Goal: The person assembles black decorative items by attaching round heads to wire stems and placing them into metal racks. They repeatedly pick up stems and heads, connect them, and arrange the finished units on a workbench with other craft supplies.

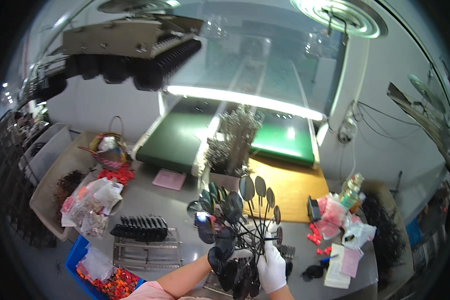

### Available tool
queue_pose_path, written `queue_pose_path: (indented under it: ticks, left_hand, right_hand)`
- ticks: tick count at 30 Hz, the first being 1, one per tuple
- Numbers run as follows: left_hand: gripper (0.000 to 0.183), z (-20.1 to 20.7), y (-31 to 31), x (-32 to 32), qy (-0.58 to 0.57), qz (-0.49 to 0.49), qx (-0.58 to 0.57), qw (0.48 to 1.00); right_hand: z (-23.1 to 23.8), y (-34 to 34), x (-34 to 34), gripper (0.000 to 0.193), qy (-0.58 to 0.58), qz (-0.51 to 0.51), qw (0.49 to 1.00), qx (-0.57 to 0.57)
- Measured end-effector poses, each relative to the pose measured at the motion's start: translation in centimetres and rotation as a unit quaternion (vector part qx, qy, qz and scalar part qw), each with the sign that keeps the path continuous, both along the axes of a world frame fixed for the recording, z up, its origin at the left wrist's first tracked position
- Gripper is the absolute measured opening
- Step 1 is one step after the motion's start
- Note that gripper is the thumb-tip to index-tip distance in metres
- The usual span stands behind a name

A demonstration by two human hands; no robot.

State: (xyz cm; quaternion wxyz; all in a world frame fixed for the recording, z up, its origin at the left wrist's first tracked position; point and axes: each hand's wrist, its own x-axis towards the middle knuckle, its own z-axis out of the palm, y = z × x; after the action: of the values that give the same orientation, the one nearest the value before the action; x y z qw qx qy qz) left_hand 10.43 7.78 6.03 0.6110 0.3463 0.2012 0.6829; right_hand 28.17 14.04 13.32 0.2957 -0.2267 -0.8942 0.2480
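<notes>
In front of me a bunch of glossy dark oval discs on thin dark stems (260, 186) fans out over the table. Several look like tinted lenses. My right hand (273, 268), in a white glove, is closed around the stems at the right side of the bunch. My left forearm comes in from below, and only a bit of my white-gloved left hand (242, 254) shows among the discs; its fingers are hidden. To the left, a row of similar black pieces (140, 228) lies on a metal wire rack (147, 256).
Beyond the grey table (157, 202), a tangle of metal stems (235, 137) lies between green conveyor belts (177, 130). A blue bin (80, 272) with orange pieces stands lower left. Plastic bags (330, 212), bottles (352, 187), a notebook (339, 267) and sunglasses (312, 272) lie right.
</notes>
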Motion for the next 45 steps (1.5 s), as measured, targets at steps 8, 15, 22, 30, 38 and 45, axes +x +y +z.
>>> queue_pose_path:
  ticks: [8, 15, 22, 30, 38, 45]
  left_hand:
    - [0.091, -0.2, -1.7, -2.2, 0.014, 0.077, 0.021, 0.997]
    - [0.053, -1.2, -0.2, -4.5, -0.044, -0.062, 0.029, 0.997]
    - [0.062, 5.1, -1.0, -2.9, 0.028, 0.168, 0.022, 0.985]
    - [0.079, 10.4, -4.6, -5.7, 0.701, 0.356, -0.002, 0.618]
    - [0.065, 18.4, -3.3, -6.0, 0.810, 0.246, 0.128, 0.516]
    - [0.053, 16.1, -2.0, -2.2, 0.850, 0.147, 0.370, 0.345]
  right_hand:
    - [-4.5, -1.9, -2.5, 0.052, 0.033, 0.018, 0.997, -0.066]
    - [-2.7, -3.7, -4.1, 0.043, 0.075, 0.052, 0.958, -0.271]
    - [1.3, -2.8, -6.5, 0.045, 0.090, 0.086, 0.915, -0.384]
    - [1.3, -1.1, -6.5, 0.048, 0.050, 0.072, 0.970, -0.228]
    - [1.1, -0.8, -5.7, 0.051, 0.028, 0.080, 0.976, -0.198]
    - [0.6, -1.1, -4.9, 0.054, 0.023, 0.087, 0.971, -0.223]
